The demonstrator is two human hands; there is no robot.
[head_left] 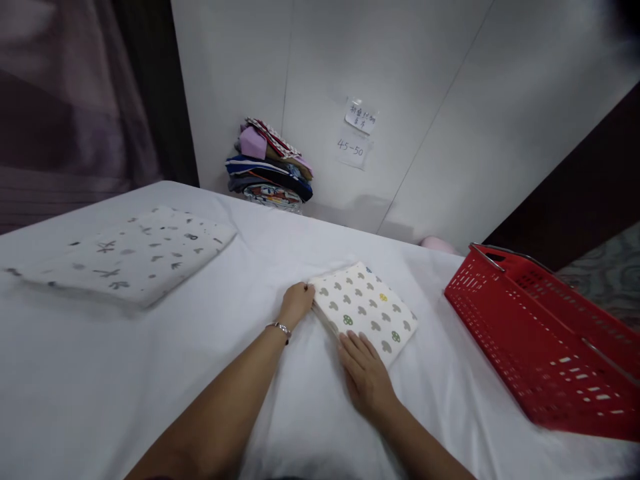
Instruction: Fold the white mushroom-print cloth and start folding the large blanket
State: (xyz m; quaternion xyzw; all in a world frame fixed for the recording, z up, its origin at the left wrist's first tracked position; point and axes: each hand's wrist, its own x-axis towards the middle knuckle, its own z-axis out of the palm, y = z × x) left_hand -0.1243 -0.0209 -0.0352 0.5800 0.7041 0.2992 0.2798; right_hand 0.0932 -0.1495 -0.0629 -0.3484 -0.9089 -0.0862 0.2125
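Observation:
A folded white cloth (370,307) printed with grey, green and yellow mushroom shapes lies on the white-covered table. At its left corner my left hand (297,303) is closed, with the cloth's edge between thumb and fingers. My right hand (367,377) rests on the near edge of the cloth, fingers stretched out and lying flat. Farther left, apart from both hands, is a larger folded white cloth (135,257) with small dark leaf-like prints.
A red perforated basket (530,340) with metal handles stands at the right of the table (200,387). Behind the table's far edge, a stack of folded fabrics (270,167) sits against the pale wall. Two paper notes (357,133) are stuck there.

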